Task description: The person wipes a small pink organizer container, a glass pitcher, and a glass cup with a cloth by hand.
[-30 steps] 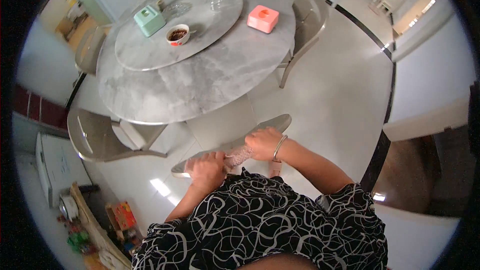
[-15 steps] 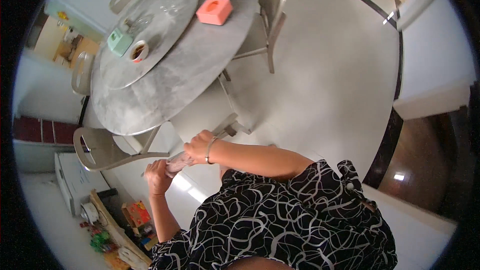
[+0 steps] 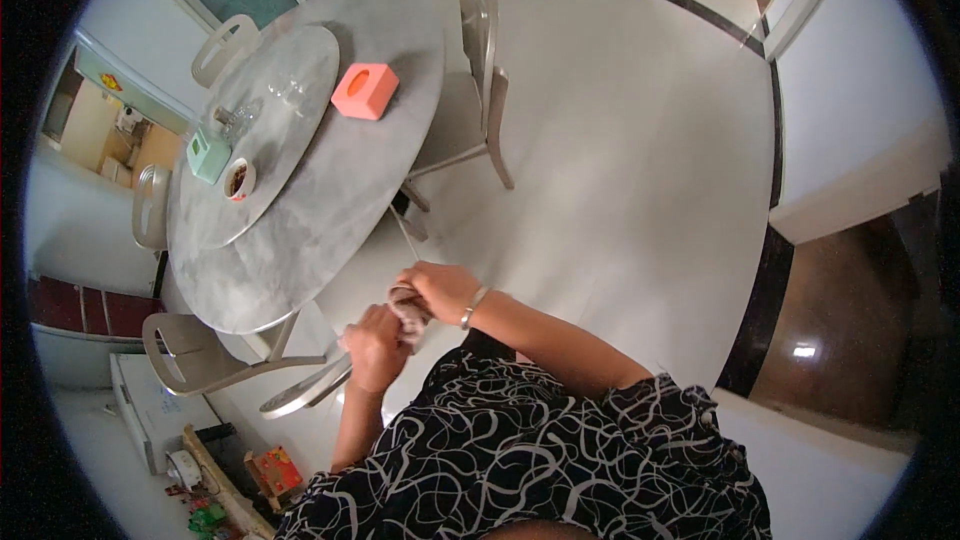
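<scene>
Both my hands are closed on a crumpled, pinkish-brown cloth (image 3: 409, 318), bunched and twisted in the short gap between them. My left hand (image 3: 374, 346) grips its lower left end, and my right hand (image 3: 440, 292), with a bracelet at the wrist, grips its upper right end. I hold the cloth in front of my body, just off the near edge of a grey marbled round table (image 3: 345, 200). A chair's curved backrest (image 3: 308, 390) shows below and left of my left hand.
The table bears a turntable (image 3: 300, 130) with a green box (image 3: 207, 155), a cup of dark contents (image 3: 240, 179) and glassware (image 3: 285, 92). A coral tissue box (image 3: 366, 91) stands beside it. Chairs surround the table, one (image 3: 480, 70) on its right. A white cabinet (image 3: 145, 405) is lower left.
The view has shifted, so the table sits lower and further left. My hands have come closer together, and the cloth stretched between them is now bunched up.
</scene>
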### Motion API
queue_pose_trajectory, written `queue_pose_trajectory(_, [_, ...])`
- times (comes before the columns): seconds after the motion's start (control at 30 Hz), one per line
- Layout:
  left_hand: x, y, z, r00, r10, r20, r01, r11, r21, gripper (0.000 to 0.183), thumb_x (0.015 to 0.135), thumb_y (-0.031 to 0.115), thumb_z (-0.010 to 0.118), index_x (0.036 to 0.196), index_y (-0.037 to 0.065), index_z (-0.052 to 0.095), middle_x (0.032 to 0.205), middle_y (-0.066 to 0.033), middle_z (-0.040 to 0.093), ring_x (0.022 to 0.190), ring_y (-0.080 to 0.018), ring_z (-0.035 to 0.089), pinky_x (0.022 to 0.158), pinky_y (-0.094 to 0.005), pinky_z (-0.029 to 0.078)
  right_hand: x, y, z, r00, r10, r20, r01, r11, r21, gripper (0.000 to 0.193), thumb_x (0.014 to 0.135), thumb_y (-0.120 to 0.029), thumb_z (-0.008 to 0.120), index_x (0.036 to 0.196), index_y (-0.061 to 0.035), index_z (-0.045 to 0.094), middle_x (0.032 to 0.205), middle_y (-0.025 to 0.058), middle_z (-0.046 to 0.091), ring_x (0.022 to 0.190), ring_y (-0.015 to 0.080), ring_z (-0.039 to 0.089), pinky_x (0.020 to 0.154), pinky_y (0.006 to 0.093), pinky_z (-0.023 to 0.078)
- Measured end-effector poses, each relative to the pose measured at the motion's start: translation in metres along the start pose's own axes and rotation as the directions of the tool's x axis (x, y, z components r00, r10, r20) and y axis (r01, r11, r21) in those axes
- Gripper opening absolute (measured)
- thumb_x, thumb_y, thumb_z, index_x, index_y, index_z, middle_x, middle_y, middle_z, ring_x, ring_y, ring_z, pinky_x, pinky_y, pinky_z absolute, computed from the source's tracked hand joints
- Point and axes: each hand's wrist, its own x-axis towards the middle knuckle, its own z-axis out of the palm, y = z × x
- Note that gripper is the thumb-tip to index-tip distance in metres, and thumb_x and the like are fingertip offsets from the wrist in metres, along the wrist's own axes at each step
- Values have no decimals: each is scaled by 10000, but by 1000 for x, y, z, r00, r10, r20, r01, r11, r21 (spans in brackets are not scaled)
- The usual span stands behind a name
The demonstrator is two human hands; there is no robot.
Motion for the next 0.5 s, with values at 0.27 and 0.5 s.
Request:
queue_pose_trajectory(0.27, [125,18,63,998,39,57,-31,989,-142,113,635,81,551,743,75,518,727,-68,543,698,-262,544,550,-367,452,17,87,-107,992,112,60,-90,951,-297,349,700,-119,579,1041,-128,506,954,111,575,898,297,533,749,396,420])
queue_pose_trajectory(0.5, [278,30,105,999,-15,40,21,991,-135,96,686,126,539,764,74,517,733,-84,547,651,-287,550,529,-381,450,81,178,-217,919,302,254,-141,851,-506,249,750,-293,536,936,-129,556,871,101,605,869,291,551,754,425,380])
